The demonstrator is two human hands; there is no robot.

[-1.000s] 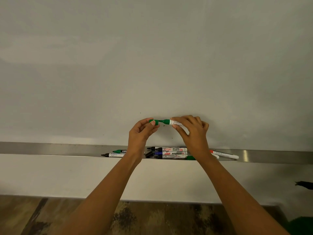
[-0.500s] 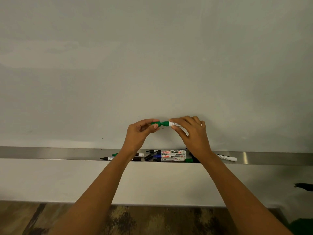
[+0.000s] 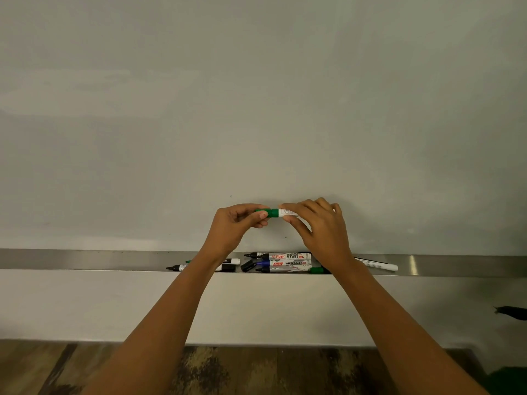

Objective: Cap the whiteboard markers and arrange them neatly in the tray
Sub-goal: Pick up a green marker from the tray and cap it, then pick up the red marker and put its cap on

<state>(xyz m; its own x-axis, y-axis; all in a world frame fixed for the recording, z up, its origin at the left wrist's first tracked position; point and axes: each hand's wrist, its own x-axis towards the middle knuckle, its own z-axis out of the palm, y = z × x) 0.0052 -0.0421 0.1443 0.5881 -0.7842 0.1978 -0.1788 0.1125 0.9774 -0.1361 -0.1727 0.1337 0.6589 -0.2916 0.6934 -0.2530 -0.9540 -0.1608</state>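
I hold a green whiteboard marker (image 3: 281,212) level in front of the whiteboard, above the metal tray (image 3: 85,260). My left hand (image 3: 236,228) pinches its green cap, which sits over the marker's tip end. My right hand (image 3: 319,229) grips the white barrel. In the tray below lie several markers: an uncapped black Flair marker (image 3: 281,256), a blue one (image 3: 285,263), another uncapped one (image 3: 282,269), a loose black cap (image 3: 247,265), a black-tipped marker (image 3: 175,267) at the left and a white marker (image 3: 377,264) at the right.
The whiteboard (image 3: 256,109) fills the upper view. Under the tray is a pale wall band, then a wood-patterned floor (image 3: 42,369). A dark object (image 3: 512,312) pokes in at the right edge and something green (image 3: 507,384) sits at the bottom right corner.
My left hand has pushed the green cap rightward over the marker's tip; the narrow green neck seen earlier between cap and barrel is now covered.
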